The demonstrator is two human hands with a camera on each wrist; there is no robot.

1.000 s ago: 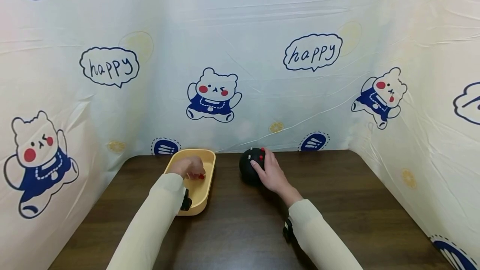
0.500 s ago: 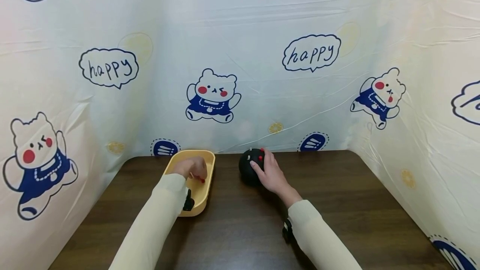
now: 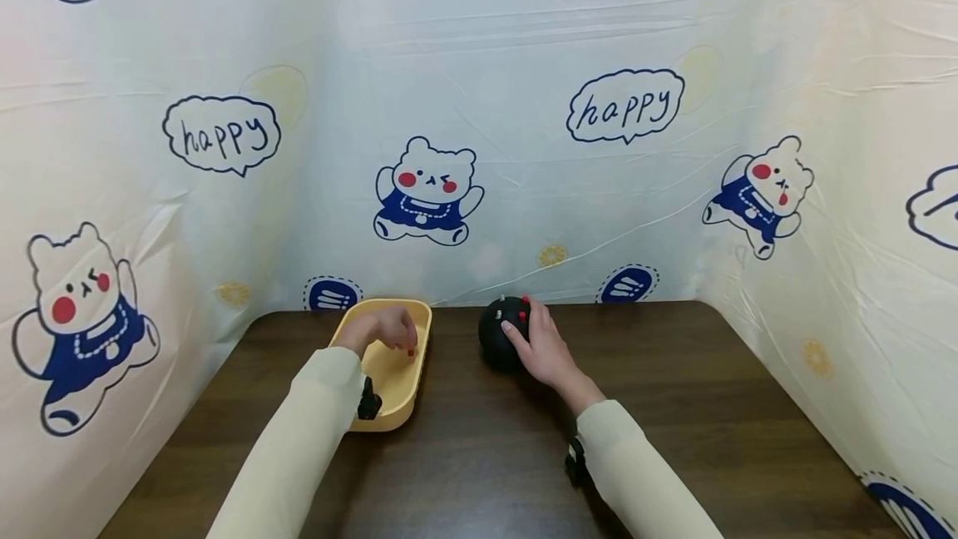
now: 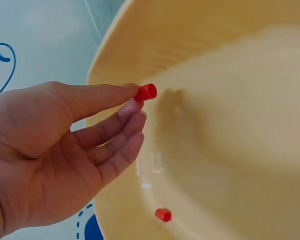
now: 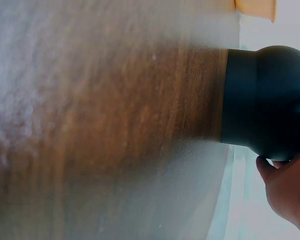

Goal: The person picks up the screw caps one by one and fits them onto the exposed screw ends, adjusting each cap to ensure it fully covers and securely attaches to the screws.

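Over the yellow tray [image 3: 397,414], my left hand [image 3: 387,328] pinches a small red tube [image 4: 148,92] between thumb and index fingertip. The other fingers curve loosely below it. A second red tube [image 4: 163,215] lies inside the tray near its wall. To the right, a round black ball [image 3: 495,348] on a wider cylindrical base [image 5: 240,97] stands upright on the table. My right hand [image 3: 552,349] grips the ball's right side, thumb across its front and fingers round the far side. Red pegs [image 3: 523,317] and short silver pins [image 3: 499,314] stick out of its top.
The dark wooden table [image 3: 479,472] ends at a hanging printed sheet [image 3: 516,215] at the back and sides. Tray and ball both stand near the back edge, with a strip of tabletop between them. Black straps [image 3: 370,400] circle both wrists.
My left hand has lifted slightly within the tray and shifted a little right, with the red tube now showing at its fingertips. My right hand and the black ball stay in place.
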